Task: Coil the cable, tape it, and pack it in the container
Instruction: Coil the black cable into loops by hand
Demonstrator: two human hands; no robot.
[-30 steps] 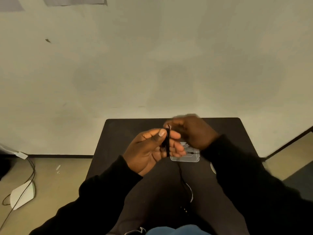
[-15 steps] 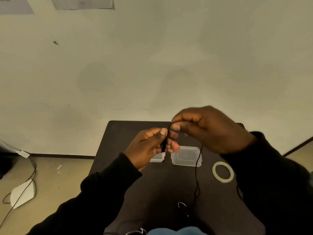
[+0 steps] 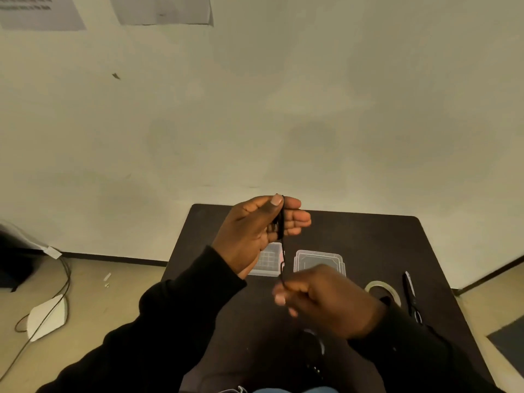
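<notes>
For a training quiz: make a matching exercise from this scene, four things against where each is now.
1. cable
2. tape roll
3. container lid
4. scissors

A. flat on the table, behind the right hand
B. table's right edge
C. running from left hand to right hand
D. between lid and scissors

Pairs: 1-C, 2-D, 3-A, 4-B

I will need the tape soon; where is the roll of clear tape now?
In the head view, the clear tape roll lies on the dark table, right side, between the transparent plastic lid and the black scissors.
</notes>
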